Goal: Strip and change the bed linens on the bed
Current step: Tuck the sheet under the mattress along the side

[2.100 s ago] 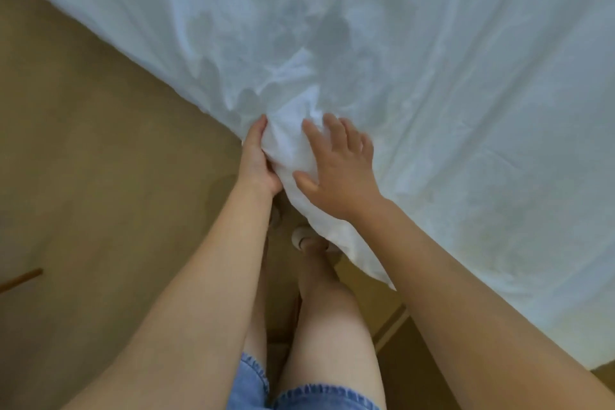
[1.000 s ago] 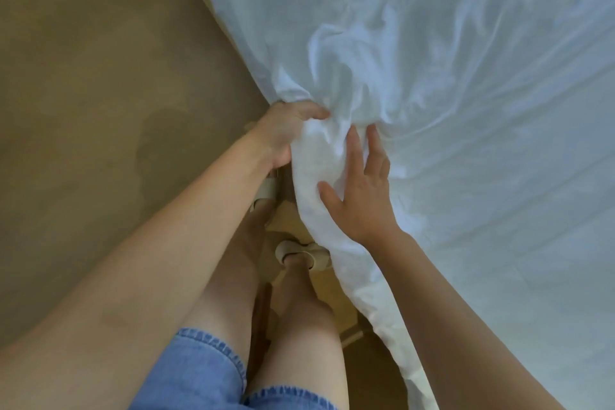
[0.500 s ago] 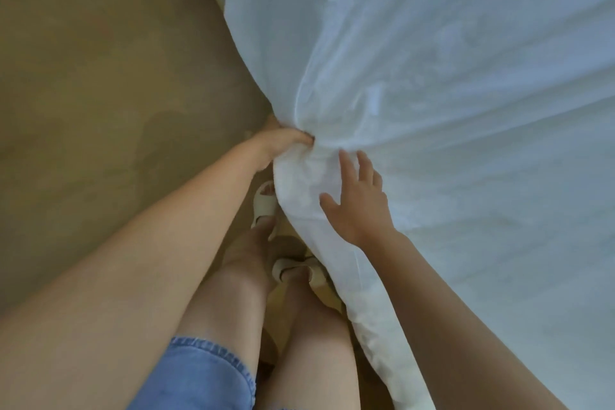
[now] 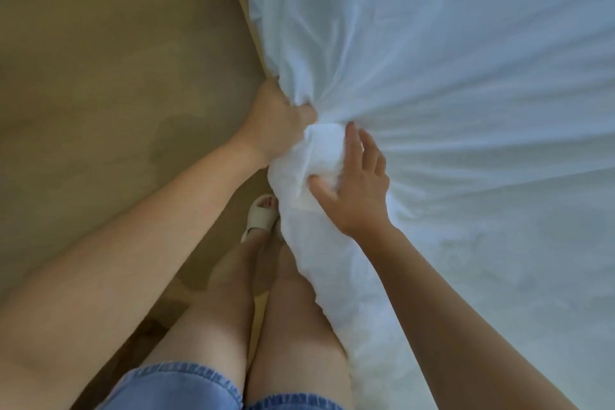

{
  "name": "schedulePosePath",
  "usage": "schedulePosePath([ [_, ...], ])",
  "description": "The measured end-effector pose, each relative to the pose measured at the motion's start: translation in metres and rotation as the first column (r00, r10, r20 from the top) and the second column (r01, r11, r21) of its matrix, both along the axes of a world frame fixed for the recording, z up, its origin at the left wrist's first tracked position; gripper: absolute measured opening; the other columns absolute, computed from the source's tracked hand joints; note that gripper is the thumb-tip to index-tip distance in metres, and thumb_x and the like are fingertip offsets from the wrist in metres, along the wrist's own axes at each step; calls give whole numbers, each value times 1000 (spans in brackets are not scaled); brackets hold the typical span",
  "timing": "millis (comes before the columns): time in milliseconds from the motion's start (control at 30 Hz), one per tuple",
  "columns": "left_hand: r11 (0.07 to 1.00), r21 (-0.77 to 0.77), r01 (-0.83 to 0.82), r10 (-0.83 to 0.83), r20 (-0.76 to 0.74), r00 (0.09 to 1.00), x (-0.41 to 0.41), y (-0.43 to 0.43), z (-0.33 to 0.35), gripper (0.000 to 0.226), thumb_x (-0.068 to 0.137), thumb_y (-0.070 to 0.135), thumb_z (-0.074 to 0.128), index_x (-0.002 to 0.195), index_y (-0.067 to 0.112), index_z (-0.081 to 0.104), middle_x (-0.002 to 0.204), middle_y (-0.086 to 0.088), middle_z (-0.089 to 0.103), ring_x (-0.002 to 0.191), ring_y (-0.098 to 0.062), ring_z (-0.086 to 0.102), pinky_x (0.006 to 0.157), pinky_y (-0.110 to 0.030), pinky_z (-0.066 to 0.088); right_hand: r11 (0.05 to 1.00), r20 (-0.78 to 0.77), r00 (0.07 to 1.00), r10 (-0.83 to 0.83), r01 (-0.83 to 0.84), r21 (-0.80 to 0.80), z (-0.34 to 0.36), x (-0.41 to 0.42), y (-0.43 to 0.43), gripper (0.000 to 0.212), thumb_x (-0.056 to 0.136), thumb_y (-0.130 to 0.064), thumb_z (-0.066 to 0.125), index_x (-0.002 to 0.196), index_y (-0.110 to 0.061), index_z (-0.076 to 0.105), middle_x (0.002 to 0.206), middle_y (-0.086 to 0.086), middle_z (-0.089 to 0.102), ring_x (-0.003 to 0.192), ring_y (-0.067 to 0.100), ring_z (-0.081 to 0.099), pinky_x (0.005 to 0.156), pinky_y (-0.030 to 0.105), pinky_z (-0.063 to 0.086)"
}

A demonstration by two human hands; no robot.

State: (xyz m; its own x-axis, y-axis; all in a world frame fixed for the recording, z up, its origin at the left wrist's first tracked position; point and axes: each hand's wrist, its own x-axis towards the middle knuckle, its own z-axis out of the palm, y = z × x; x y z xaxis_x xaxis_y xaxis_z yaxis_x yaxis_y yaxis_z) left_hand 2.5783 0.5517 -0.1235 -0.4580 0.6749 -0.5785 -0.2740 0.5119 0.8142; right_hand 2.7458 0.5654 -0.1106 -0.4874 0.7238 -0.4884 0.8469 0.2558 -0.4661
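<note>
A white sheet [image 4: 449, 83] covers the bed and fills the right and upper part of the head view. Taut folds fan out across it from a gathered corner at the bed's edge. My left hand [image 4: 276, 120] grips that gathered corner in a fist. Just below it, my right hand [image 4: 356, 190] rests with straight, spread fingers on the bunched cloth [image 4: 319, 156], thumb pressing into it. The mattress under the sheet is hidden.
Tan floor [image 4: 100, 76] lies to the left of the bed. A thin wooden bed-frame edge [image 4: 248, 27] runs along the sheet's left border. My legs in denim shorts stand close to the bed, one foot in a pale sandal [image 4: 261, 216].
My left hand went from touching the sheet's edge to gripping it in a fist and has pulled it tight. The loose wrinkles became taut radiating folds. My right hand stayed flat on the bunch.
</note>
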Motion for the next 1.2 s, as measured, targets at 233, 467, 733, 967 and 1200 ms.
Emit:
schedulePosePath([
  [233,739,-590,325,-508,-172,844,-6,32,-62,46,90,28,61,130,7,51,128,-10,55,115,-27,54,88,-26,41,956,305,914,266,-211,-202,-42,21,18,74,89,-52,49,146,-24,12,155,5,7,142,31,7,109,51,22],
  [467,978,-169,-125,193,487,852,-62,45,-41,17,84,11,63,100,15,66,94,-1,72,86,-16,69,82,-31,54,958,80,957,279,-271,-95,-41,5,47,65,90,-34,55,145,-13,25,143,13,28,131,33,28,109,42,29],
  [733,963,-96,-253,262,575,775,-76,88,-21,47,80,43,68,115,13,64,110,-8,71,101,-25,68,87,-36,54,974,-196,954,228,-223,45,-13,-68,88,77,92,-37,55,151,-18,9,155,16,5,140,36,14,107,45,30],
  [967,963,-136,231,-238,-33,971,-69,114,22,20,88,35,59,84,15,64,77,3,68,74,-13,65,62,-23,50,988,-317,941,-114,141,64,8,-108,103,77,87,-47,53,149,-21,16,154,15,9,138,29,16,101,25,13],
  [1200,935,-336,-113,25,-256,966,-86,69,-22,35,95,39,52,74,11,55,67,4,61,67,-18,63,59,-25,35,995,128,987,-96,97,-2,-7,-126,111,84,83,-61,52,150,-27,14,157,8,8,142,28,9,112,43,20],
])
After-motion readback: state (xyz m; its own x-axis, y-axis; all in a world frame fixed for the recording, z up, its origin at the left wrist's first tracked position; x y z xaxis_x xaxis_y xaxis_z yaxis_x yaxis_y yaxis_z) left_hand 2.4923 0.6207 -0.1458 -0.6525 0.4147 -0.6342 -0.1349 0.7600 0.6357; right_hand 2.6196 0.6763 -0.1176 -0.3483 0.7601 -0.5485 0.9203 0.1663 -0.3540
